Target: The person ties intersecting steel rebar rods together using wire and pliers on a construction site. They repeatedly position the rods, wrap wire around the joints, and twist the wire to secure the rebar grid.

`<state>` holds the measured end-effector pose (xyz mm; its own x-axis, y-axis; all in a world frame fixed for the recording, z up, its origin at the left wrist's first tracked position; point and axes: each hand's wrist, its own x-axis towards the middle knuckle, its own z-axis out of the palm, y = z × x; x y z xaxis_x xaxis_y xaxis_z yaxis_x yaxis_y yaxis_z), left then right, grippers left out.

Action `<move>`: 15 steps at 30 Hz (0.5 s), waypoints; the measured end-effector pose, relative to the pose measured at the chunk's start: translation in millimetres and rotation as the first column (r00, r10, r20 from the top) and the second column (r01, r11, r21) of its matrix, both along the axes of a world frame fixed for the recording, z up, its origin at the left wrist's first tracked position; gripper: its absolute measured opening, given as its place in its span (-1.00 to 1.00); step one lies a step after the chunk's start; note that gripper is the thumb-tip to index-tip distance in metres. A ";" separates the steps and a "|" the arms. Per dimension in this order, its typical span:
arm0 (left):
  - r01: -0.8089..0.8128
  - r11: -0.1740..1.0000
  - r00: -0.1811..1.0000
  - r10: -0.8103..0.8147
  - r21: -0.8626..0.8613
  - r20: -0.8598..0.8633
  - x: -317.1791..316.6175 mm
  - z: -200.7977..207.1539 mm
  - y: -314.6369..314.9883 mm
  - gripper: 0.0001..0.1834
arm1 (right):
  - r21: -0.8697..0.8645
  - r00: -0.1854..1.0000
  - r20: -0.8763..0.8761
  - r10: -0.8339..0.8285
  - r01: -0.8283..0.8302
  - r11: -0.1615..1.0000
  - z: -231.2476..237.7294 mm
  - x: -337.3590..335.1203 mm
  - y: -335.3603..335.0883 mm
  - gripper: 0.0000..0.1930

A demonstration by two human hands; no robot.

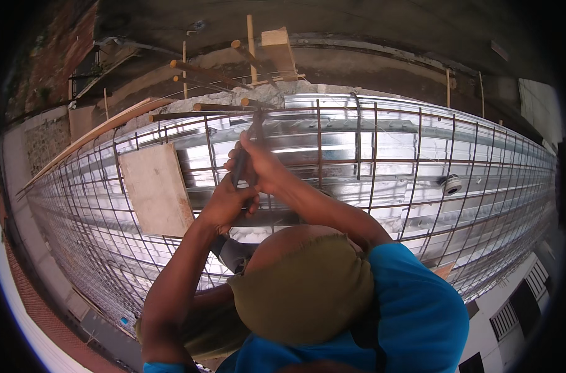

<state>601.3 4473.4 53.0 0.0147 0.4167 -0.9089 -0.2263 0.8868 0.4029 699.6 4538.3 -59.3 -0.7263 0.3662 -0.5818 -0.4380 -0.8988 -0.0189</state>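
Note:
My left hand (226, 204) is wrapped round the lower part of a long dark bar-like tool (240, 166). Just above it, my right hand (258, 168) closes on the same tool, its thumb pointing up along it. The tool's upper end, blurred, reaches the far edge of the rebar mesh (375, 149), close to a wooden pole (219, 107). Whether its tip touches a bar I cannot tell. The mesh lies over shiny ribbed metal decking (333, 147). Both forearms stretch forward past my bent leg in olive cloth (305, 289).
A plywood board (155, 189) rests on the mesh to the left. Farther right sits a round pale object (452, 184). Several wooden poles and a wood block (278, 50) stick up beyond the rough concrete edge (233, 96). A dark boot (232, 253) is under me.

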 end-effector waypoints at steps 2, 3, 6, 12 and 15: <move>0.135 0.991 0.990 -0.135 0.008 -0.042 -11.6 17.9 18.0 -0.46 | 0.087 0.998 -0.018 0.064 -0.062 0.994 -5.7 6.8 -0.6 -0.54; 0.198 0.980 0.978 -0.197 0.006 -0.071 -20.0 23.3 23.8 -0.48 | 0.085 0.996 0.019 0.087 -0.089 0.992 -4.4 7.2 -2.6 -0.52; 0.396 0.917 0.879 -0.360 0.057 -0.312 -17.0 -1.8 -1.4 -0.53 | 0.136 0.977 0.119 0.177 -0.192 0.972 -2.3 16.1 -16.4 -0.45; 0.410 0.878 0.780 -0.198 0.246 -0.593 37.1 -45.6 -42.5 -0.55 | 0.313 0.832 0.498 0.244 -0.435 0.845 4.6 50.5 -19.2 -0.43; 0.448 0.880 0.757 -0.279 0.158 -0.591 39.5 -44.4 -34.8 -0.54 | 0.403 0.769 0.610 0.193 -0.510 0.760 11.6 45.2 -12.2 -0.31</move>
